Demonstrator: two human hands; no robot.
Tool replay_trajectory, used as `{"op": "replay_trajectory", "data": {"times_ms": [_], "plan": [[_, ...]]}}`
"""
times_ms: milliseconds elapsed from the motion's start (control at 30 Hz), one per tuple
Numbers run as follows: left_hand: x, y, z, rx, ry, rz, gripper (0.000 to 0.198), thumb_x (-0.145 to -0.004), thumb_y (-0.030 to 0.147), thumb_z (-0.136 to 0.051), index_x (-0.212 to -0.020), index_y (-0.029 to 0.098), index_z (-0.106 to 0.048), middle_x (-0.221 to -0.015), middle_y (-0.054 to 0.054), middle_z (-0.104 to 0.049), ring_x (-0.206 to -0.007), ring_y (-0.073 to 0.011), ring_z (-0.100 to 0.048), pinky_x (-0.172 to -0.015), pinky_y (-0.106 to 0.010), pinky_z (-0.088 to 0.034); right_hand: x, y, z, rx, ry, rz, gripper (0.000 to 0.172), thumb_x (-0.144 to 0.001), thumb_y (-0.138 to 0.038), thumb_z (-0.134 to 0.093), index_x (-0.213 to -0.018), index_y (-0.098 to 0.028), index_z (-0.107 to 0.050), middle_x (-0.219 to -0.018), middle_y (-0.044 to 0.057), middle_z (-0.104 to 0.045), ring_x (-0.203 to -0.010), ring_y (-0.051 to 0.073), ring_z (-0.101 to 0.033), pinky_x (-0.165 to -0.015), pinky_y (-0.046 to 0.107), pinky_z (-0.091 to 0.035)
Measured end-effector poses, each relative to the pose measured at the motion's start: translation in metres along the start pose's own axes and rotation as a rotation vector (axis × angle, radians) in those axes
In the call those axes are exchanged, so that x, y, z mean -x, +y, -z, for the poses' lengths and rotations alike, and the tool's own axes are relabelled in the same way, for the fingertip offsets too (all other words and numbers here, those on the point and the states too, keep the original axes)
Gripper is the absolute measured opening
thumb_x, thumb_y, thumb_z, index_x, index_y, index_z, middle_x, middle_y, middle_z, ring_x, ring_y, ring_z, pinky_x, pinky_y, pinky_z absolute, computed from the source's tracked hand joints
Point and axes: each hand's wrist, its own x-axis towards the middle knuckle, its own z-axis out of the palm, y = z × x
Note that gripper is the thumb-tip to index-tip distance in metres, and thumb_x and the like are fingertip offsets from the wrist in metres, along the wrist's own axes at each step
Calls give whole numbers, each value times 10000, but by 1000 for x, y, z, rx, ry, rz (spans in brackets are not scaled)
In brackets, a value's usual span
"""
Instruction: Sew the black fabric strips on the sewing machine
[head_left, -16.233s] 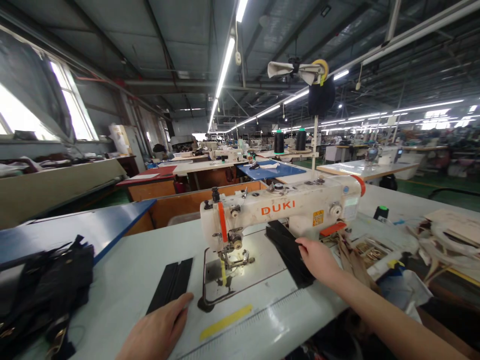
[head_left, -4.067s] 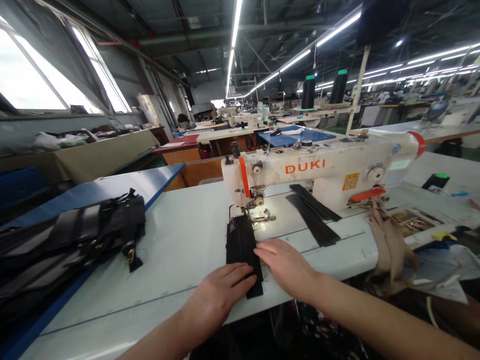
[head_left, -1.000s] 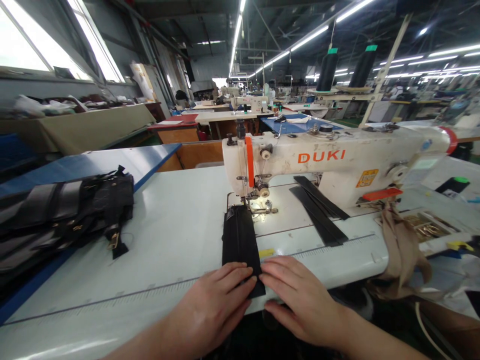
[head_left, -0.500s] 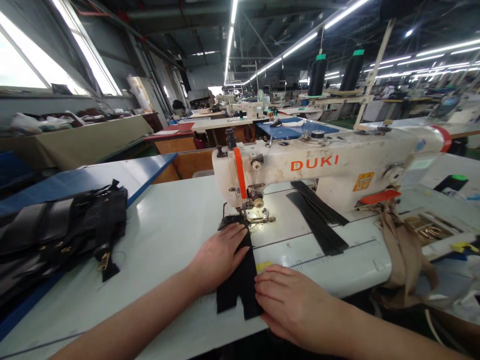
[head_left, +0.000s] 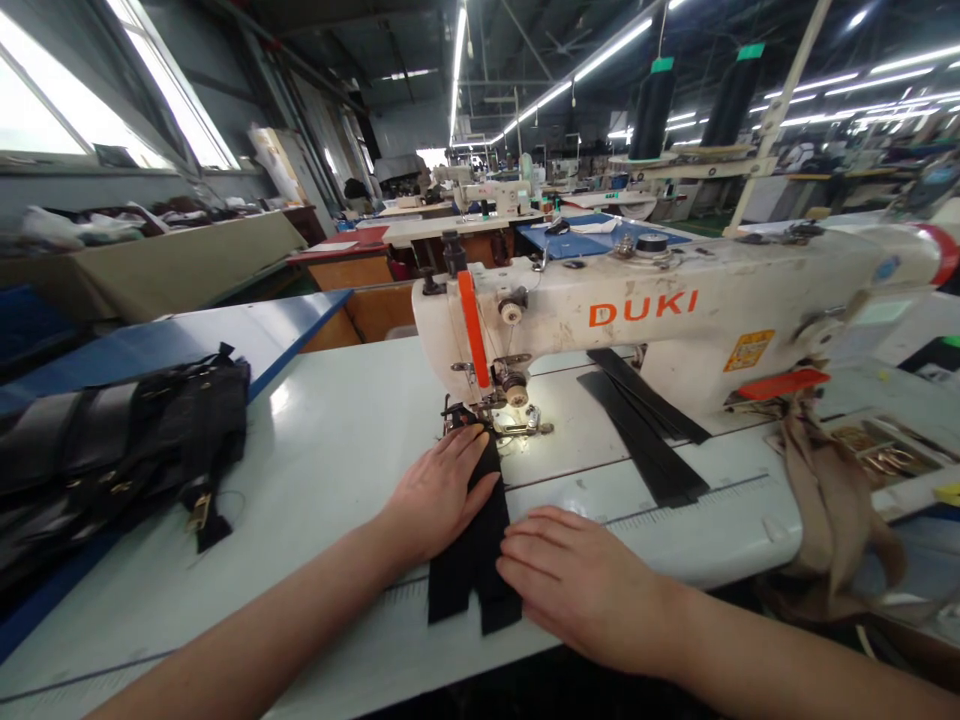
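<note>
A black fabric piece (head_left: 489,535) with a notched near end lies on the sewing machine (head_left: 559,320) bed, its far end under the presser foot (head_left: 471,418). My left hand (head_left: 442,490) rests flat on top, fingers stretched toward the foot and holding nothing. Beside the piece's right edge, my right hand (head_left: 577,580) lies palm down, its fingers extended and touching that edge. Its thumb is hidden underneath. Right of the needle area, several black strips (head_left: 645,440) lie loosely across one another.
A pile of black straps with metal buckles (head_left: 127,450) lies at the left. Tan fabric (head_left: 817,500) hangs at the right beside a tray of metal parts (head_left: 885,455). Black thread cones (head_left: 651,110) stand behind the machine head.
The view has shifted slightly, and the machine appears larger. The black piece has slid slightly farther under the foot, with both hands staying against it.
</note>
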Motion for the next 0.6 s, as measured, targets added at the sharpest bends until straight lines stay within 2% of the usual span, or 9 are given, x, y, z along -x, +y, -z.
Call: {"op": "replay_trajectory", "data": {"times_ms": [67,200,367,433,600], "plan": [[-1,-1,-1,3,3,-2,466,-963,389,-424,-1299,88,-538,-1382,-172,-551,-1303,-299,-486,-1095,-462,-398,-5,2,-4,47,3,-34,176,-937,-123,-503,-1045,-89,-638,-1069,110,-688,-984,223,-596,-963,355,-443],[0,-1,0,8,8,-7,464,-960,383,-440,-1294,78,-544,-1376,-181,-554,-1303,-309,-485,-1096,-470,-395,-11,2,-4,101,-40,-1,178,-908,-76,-494,-995,-76,-649,-1055,127,-695,-941,232,-615,-894,357,-478],[17,5,4,4,16,-37,468,-964,354,-430,-1320,65,-522,-1382,-191,-547,-1291,-311,-499,-1070,-479,-427,-10,-15,-4,110,-60,22,145,-882,-130,-526,-948,-90,-649,-1016,120,-694,-909,229,-620,-856,344,-489],[27,8,6,-5,31,-54,459,-968,357,-423,-1328,88,-515,-1386,-179,-548,-1285,-303,-509,-1057,-473,-444,-10,-23,-12,146,25,44,137,-868,-129,-519,-868,-99,-652,-920,116,-706,-813,218,-629,-779,335,-505],[44,7,7,-70,83,-112,449,-961,358,-454,-1358,150,-471,-1390,-146,-556,-1258,-280,-547,-1003,-436,-505,-12,-31,-49,231,413,81,309,-868,-46,-425,-630,-161,-586,-637,49,-651,-546,154,-562,-570,280,-479]]}}
